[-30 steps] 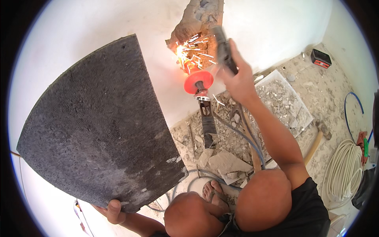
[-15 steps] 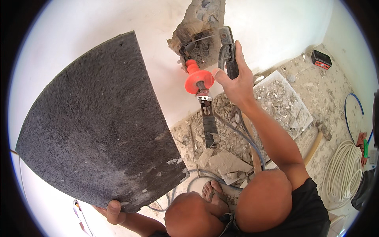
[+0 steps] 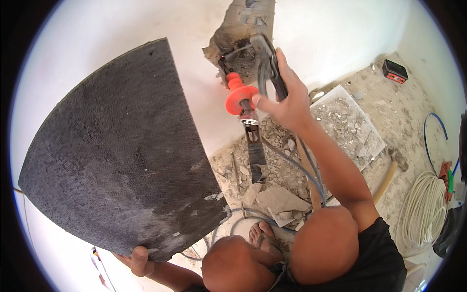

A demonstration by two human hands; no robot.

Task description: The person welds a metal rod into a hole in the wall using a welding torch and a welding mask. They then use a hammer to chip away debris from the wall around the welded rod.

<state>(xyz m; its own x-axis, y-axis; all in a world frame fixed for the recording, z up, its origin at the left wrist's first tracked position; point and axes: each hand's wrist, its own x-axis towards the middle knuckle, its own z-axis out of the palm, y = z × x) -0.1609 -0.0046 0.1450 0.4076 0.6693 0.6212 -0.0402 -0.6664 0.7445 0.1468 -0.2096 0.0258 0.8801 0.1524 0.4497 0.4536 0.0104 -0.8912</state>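
The right hand (image 3: 287,100) is raised to a rough hole (image 3: 243,34) broken into the white wall (image 3: 340,34), its fingers closed around the dark body of a power tool (image 3: 270,68) that points into the hole. Just left of that hand, a chisel (image 3: 245,114) with a bright red guard (image 3: 241,97) sticks out of the same hole; its taped black shaft slopes down toward the floor, and the thumb lies near the guard, though I cannot tell whether it touches. A grey cable (image 3: 296,165) trails from the tool down past the forearm. The left hand (image 3: 136,258) is low at the bottom edge, fingers curled around the lower rim of a large dark board (image 3: 116,155), which it holds up on the left beside the hole; the board's surface is coarse, with pale dust near its lower corner. Below the hole the floor (image 3: 389,112) is strewn with rubble (image 3: 277,170) and broken plaster pieces. A flat tray (image 3: 365,146) full of debris lies to the right, a wooden handle (image 3: 386,177) just beyond it. Farther right sits a coil of white cable (image 3: 423,214), and a small black and red box (image 3: 395,71) rests near the wall. The person's bare knees (image 3: 321,243) and a sandalled foot (image 3: 260,236) show at the bottom.
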